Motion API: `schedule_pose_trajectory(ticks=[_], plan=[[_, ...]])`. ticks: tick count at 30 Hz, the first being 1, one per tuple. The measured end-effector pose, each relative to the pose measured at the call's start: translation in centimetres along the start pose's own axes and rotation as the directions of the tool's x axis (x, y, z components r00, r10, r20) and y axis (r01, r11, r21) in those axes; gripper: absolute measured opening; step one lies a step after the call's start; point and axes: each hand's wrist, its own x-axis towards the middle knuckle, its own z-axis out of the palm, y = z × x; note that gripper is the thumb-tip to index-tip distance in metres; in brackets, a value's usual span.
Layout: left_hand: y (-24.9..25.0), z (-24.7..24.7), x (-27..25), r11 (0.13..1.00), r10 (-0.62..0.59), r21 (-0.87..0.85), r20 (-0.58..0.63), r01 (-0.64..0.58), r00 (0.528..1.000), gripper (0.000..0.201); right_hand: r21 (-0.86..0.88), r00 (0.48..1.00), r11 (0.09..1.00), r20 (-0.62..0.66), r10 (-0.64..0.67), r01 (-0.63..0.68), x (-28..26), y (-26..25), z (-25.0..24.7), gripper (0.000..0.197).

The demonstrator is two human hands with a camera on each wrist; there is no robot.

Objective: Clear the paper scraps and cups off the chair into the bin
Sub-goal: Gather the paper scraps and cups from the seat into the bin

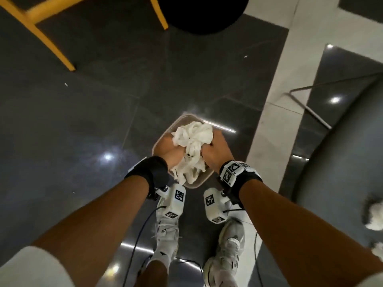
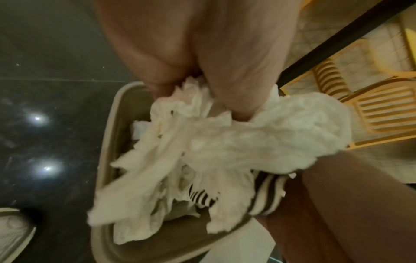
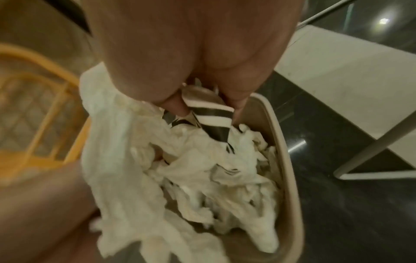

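Both forearms reach down from the camera toward the bin (image 1: 191, 184), which stands on the dark floor (image 1: 83, 121) just ahead of the person's shoes (image 1: 226, 245). Directly over the bin's mouth, a big wad of white paper scraps (image 1: 194, 141) is bunched between the two hands. Left hand (image 1: 165, 151) and right hand (image 1: 217, 151) each have a grip clamped on it: fingers curled into the crumpled paper from either side, nothing spread or let go. In the right wrist view the right fingers also pinch a crushed, black-and-white striped cup (image 3: 210, 113) against the paper, with its lower end among the scraps above the bin. Loose ends of the wad already hang below the rim.

As a judgement, this load is at the drop point but not yet released. More is left: beside the bin, toward the person's right, a grey rounded surface, perhaps the chair, though I cannot tell, carries further white scraps (image 1: 373, 216), blurred at the frame edge. Whether other cups remain there is not visible. Beyond the bin stand a yellow chair's legs (image 1: 51, 46).
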Motion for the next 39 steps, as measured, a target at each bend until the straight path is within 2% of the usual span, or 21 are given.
schedule_pose_trajectory(ticks=[2, 3, 5, 7, 8, 10, 12, 14, 16, 18, 20, 21, 24, 28, 31, 33, 37, 39], plan=[[-2.4, 0.9, 2.4, 0.999, 0.024, 0.026, -0.027, -0.023, 0.999, 0.030, -0.137, 0.991, 0.990, 0.131, -0.004, 0.022, 1.2, 2.9, 2.7, 0.063], [-3.1, 1.4, 3.4, 0.996, 0.029, 0.088, -0.059, -0.024, 0.998, 0.034, -0.250, 0.975, 0.963, 0.217, -0.044, 0.099, 1.4, 4.1, 3.9, 0.073], [-4.1, 2.3, 5.2, 0.987, -0.026, 0.154, -0.097, 0.041, 0.995, 0.038, -0.449, 0.924, 0.837, 0.349, -0.158, 0.313, 2.0, 6.2, 5.6, 0.077], [-4.7, 3.2, 6.8, 0.997, -0.067, 0.026, -0.036, 0.068, 0.997, 0.037, -0.527, 0.903, 0.758, 0.385, -0.190, 0.385, 3.6, 8.3, 6.9, 0.080], [-4.9, 3.7, 7.6, 0.995, -0.097, -0.032, -0.002, 0.097, 0.995, 0.038, -0.560, 0.902, 0.734, 0.397, -0.171, 0.385, 4.4, 9.0, 7.2, 0.085], [-5.8, 4.3, 9.3, 0.977, -0.169, -0.130, 0.008, 0.169, 0.986, 0.045, -0.636, 0.915, 0.711, 0.403, -0.025, 0.299, 6.1, 10.2, 7.7, 0.089], [-5.2, 4.2, 9.2, 0.959, -0.195, -0.203, 0.034, 0.197, 0.980, 0.065, -0.758, 0.909, 0.614, 0.388, 0.150, 0.221, 7.2, 10.3, 8.0, 0.083], [-4.5, 4.0, 8.4, 0.978, -0.174, -0.102, 0.072, 0.180, 0.982, 0.080, -0.836, 0.907, 0.499, 0.370, 0.203, 0.229, 7.8, 9.3, 8.4, 0.075], [-3.3, 3.5, 7.4, 0.990, -0.138, 0.037, 0.085, 0.135, 0.987, 0.086, -0.863, 0.934, 0.471, 0.303, 0.192, 0.183, 7.5, 7.5, 8.1, 0.071], [-2.0, 3.1, 6.6, 0.976, -0.094, 0.207, 0.097, 0.073, 0.991, 0.091, -0.841, 0.949, 0.521, 0.267, 0.167, 0.145, 6.9, 6.0, 6.6, 0.075], [-0.9, 2.3, 5.9, 0.913, -0.039, 0.407, 0.087, 0.001, 0.995, 0.093, -0.796, 0.931, 0.579, 0.323, 0.167, 0.173, 5.5, 4.3, 3.9, 0.074], [-0.6, 2.0, 5.4, 0.880, -0.016, 0.475, 0.091, -0.029, 0.996, 0.094, -0.782, 0.927, 0.589, 0.348, 0.141, 0.204, 4.9, 3.7, 2.4, 0.067], [0.3, 1.7, 4.1, 0.870, 0.029, 0.490, 0.050, -0.050, 0.998, 0.101, -0.779, 0.908, 0.567, 0.401, 0.124, 0.267, 3.1, 0.7, -2.0, 0.035], [2.0, 1.9, 0.8, 0.840, 0.054, 0.542, -0.027, -0.031, 0.998, 0.092, -0.738, 0.937, 0.647, 0.334, 0.105, 0.191, 0.3, -3.1, -7.9, 0.035], [4.0, 1.8, -2.4, 0.742, 0.110, 0.670, -0.068, -0.036, 0.992, 0.094, -0.597, 0.969, 0.798, 0.234, 0.073, 0.084, -2.4, -4.5, -12.2, 0.031], [5.7, 1.8, -4.1, 0.712, 0.125, 0.702, -0.075, -0.037, 0.989, 0.091, -0.480, 0.983, 0.876, 0.176, 0.049, 0.042, -4.4, -5.0, -14.8, 0.028], [9.5, 3.1, -7.9, 0.735, 0.098, 0.676, -0.046, -0.041, 0.994, 0.078, -0.249, 0.998, 0.969, 0.057, 0.009, 0.006, -8.2, -4.8, -20.0, 0.023], [11.6, 5.0, -9.9, 0.740, 0.139, 0.665, 0.006, -0.107, 0.990, 0.075, -0.169, 1.000, 0.986, -0.016, 0.009, -0.012, -10.2, -4.5, -22.7, 0.025]])
